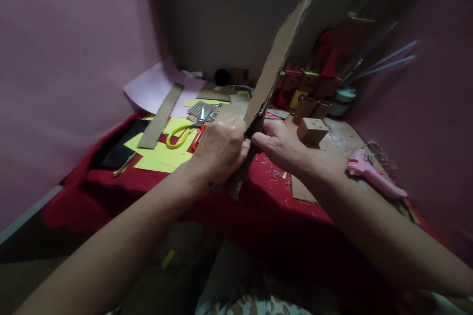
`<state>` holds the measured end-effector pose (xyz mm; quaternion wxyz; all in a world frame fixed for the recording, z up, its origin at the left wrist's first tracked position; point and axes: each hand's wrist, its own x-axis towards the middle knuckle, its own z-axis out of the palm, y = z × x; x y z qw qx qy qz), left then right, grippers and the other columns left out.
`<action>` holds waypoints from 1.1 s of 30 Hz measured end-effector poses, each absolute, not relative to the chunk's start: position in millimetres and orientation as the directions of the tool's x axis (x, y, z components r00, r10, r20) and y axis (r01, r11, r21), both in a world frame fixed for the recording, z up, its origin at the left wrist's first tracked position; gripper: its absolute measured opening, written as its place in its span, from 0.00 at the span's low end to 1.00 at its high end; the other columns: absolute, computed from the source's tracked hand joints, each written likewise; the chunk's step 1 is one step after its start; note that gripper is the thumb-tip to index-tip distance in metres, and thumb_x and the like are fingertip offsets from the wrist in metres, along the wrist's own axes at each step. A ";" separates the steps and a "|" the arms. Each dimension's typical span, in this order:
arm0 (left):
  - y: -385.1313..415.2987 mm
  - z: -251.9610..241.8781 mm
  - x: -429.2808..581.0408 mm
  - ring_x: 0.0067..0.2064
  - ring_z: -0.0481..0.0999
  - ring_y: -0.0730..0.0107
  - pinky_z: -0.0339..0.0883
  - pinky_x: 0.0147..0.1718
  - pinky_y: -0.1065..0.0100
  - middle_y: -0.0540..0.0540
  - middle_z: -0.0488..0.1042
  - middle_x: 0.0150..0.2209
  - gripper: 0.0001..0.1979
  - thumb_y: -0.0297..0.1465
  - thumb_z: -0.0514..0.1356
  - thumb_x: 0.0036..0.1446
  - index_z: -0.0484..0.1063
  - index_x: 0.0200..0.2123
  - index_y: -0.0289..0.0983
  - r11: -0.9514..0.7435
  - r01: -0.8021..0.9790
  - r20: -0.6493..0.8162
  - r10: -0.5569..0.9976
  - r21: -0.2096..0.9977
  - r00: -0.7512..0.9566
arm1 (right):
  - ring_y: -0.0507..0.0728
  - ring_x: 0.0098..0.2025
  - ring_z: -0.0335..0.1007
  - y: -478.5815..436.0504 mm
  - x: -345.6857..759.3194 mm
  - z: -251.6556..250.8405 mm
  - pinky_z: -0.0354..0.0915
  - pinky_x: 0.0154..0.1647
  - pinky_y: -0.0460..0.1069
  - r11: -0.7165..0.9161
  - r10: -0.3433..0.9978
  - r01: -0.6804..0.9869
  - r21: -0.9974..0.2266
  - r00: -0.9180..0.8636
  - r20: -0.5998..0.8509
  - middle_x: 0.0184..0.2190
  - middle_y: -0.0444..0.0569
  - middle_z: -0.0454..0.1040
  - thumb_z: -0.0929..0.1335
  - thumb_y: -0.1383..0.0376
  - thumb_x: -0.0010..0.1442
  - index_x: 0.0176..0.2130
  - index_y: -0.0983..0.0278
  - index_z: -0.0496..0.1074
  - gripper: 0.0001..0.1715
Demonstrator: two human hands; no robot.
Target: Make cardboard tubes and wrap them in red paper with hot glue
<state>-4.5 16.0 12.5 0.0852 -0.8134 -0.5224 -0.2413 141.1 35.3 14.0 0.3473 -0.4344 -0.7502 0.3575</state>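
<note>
A long brown cardboard strip rises edge-on from between my hands, slanting up to the right over the red cloth. My left hand is closed around its lower part, fingers curled over the edge. My right hand grips the same strip from the right side, thumb pressed against it. The strip's bottom end pokes out below my left hand. Both hands hover just above the table's front half.
Yellow-handled scissors lie on yellow paper to the left, beside a flat cardboard strip. A pink glue gun rests at the right, with a small cardboard box, cardboard tubes and a jar behind. Walls close in on both sides.
</note>
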 end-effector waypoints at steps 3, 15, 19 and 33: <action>16.0 9.3 -5.2 0.31 0.74 0.62 0.61 0.30 0.64 0.40 0.77 0.31 0.07 0.28 0.55 0.55 0.73 0.32 0.33 -0.438 0.896 0.530 0.777 0.067 0.340 | 0.51 0.28 0.56 37.7 142.0 10.6 0.54 0.28 0.47 0.398 0.878 0.344 -0.851 -0.412 0.244 0.24 0.43 0.62 0.60 0.72 0.47 0.25 0.64 0.62 0.04; 15.1 20.0 -5.9 0.33 0.76 0.61 0.64 0.31 0.65 0.39 0.79 0.32 0.11 0.27 0.52 0.58 0.74 0.34 0.31 -0.459 0.888 0.414 0.808 -0.004 0.419 | 0.51 0.27 0.55 37.8 143.9 12.5 0.53 0.27 0.48 0.423 0.872 0.446 -0.789 -0.439 0.219 0.22 0.43 0.61 0.60 0.72 0.46 0.23 0.64 0.60 0.05; 14.8 16.6 -3.8 0.33 0.76 0.60 0.63 0.31 0.64 0.39 0.79 0.33 0.11 0.27 0.53 0.58 0.75 0.36 0.31 -0.423 0.906 0.491 0.792 0.011 0.363 | 0.51 0.28 0.56 37.4 143.4 14.4 0.54 0.28 0.48 0.427 0.856 0.379 -0.821 -0.460 0.234 0.23 0.44 0.62 0.60 0.73 0.47 0.25 0.64 0.62 0.05; 13.7 9.7 -1.3 0.33 0.77 0.58 0.63 0.30 0.63 0.38 0.77 0.32 0.10 0.27 0.53 0.58 0.74 0.36 0.30 -0.380 0.925 0.499 0.806 0.025 0.318 | 0.50 0.26 0.57 37.6 138.2 10.5 0.54 0.26 0.47 0.354 0.911 0.387 -0.852 -0.348 0.220 0.22 0.43 0.63 0.61 0.72 0.46 0.24 0.64 0.61 0.03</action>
